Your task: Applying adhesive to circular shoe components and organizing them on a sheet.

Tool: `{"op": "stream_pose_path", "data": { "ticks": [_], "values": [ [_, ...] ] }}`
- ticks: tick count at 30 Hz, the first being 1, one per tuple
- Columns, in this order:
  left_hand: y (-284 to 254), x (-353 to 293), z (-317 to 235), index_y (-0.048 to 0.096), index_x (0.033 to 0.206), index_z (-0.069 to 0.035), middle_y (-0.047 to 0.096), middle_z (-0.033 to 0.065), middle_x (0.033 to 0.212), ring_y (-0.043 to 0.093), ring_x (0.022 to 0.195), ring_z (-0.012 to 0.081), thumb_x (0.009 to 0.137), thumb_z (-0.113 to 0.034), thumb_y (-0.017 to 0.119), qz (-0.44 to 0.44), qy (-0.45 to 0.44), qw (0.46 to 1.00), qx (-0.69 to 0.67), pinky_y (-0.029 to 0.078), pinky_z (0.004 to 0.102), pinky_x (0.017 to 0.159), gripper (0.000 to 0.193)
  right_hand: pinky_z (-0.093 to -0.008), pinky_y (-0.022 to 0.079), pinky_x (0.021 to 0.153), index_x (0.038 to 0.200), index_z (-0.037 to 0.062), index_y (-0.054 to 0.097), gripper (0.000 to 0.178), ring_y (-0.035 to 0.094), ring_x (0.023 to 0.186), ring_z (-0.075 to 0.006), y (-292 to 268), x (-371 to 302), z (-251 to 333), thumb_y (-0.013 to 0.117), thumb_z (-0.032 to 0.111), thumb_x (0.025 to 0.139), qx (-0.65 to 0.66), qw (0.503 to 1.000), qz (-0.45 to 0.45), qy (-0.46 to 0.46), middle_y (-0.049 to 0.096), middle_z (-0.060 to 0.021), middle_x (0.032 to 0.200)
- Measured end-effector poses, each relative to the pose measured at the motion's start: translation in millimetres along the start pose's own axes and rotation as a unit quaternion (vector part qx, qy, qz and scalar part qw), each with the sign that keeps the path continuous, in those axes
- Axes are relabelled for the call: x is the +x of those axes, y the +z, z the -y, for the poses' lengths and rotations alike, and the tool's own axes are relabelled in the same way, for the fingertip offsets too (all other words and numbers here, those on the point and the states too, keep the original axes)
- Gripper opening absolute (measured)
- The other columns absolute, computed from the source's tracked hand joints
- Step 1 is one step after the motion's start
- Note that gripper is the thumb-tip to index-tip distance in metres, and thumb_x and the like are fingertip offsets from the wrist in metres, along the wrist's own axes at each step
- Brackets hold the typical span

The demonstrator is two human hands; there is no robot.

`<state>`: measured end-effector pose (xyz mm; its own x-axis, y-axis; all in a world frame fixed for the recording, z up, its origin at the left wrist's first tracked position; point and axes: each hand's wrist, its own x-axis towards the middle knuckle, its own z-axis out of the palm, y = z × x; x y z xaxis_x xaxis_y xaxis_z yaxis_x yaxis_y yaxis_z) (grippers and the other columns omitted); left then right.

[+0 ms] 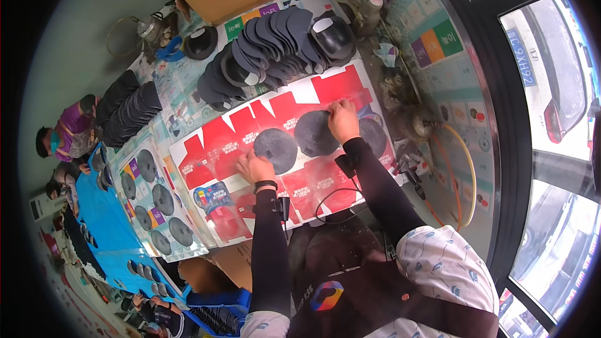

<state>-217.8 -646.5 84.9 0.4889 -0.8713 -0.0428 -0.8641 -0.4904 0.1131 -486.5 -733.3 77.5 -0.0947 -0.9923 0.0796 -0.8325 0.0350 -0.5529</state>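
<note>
Three dark round discs (276, 152) are laid on a red printed sheet (285, 104) on the bench (179, 105). The left disc is overlapped at its lower left by the left grip (255, 166), loosely curled; the middle disc's right edge is met by the right grip (344, 122), fingers bent. Whether either is closed on a disc cannot be told.

Left hand (256, 168) at left edge of one dark disc (277, 151), right hand (344, 122) on right edge of the next disc (313, 134), red printed sheet (231, 131) underneath, dark curved pieces (270, 36) overlapping beyond.
</note>
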Motion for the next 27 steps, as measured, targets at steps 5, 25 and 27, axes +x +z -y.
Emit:
{"op": "stream_pose_path", "data": {
  "ticks": [5, 25, 27],
  "values": [
    [4.8, -2.4, 1.8, 0.072, 0.109, -0.011, 0.062, 0.0097, 0.115, 0.055, 0.112, 0.0343, 0.081, -0.014, 0.066, -0.028, -0.029, 0.998, -0.054, 0.044, 0.0504, 0.096, 0.029, -0.0476, 0.051, 0.086, 0.088, 0.0066, 0.071, 0.011, 0.059, 0.104, -0.0369, 8.1, 6.3, -3.9, 0.070, 0.012, 0.078, -0.017, 1.000, 0.021, 0.013, 0.063, -0.0156, 0.104],
    [17.6, 6.8, 27.8, 0.072, 0.108, -0.011, 0.062, 0.0134, 0.106, 0.056, 0.104, 0.0364, 0.080, -0.009, 0.068, -0.093, 0.047, 0.988, -0.116, 0.046, 0.0494, 0.093, 0.028, -0.0466, 0.051, 0.084, 0.083, 0.0085, 0.074, 0.007, 0.064, 0.096, -0.0355, -4.4, 21.0, -15.3, 0.069, 0.013, 0.078, -0.012, 0.997, 0.061, -0.036, 0.067, -0.0144, 0.091],
    [9.6, 4.4, 22.4, 0.071, 0.114, -0.012, 0.061, 0.0109, 0.108, 0.055, 0.105, 0.0348, 0.079, -0.009, 0.068, -0.070, 0.061, 0.992, -0.087, 0.046, 0.0487, 0.092, 0.036, -0.0474, 0.051, 0.082, 0.084, 0.0089, 0.073, 0.008, 0.063, 0.093, -0.0363, -8.7, 13.4, -25.0, 0.069, 0.011, 0.078, 0.006, 0.999, 0.003, -0.051, 0.066, -0.0148, 0.089]
  ]
}}
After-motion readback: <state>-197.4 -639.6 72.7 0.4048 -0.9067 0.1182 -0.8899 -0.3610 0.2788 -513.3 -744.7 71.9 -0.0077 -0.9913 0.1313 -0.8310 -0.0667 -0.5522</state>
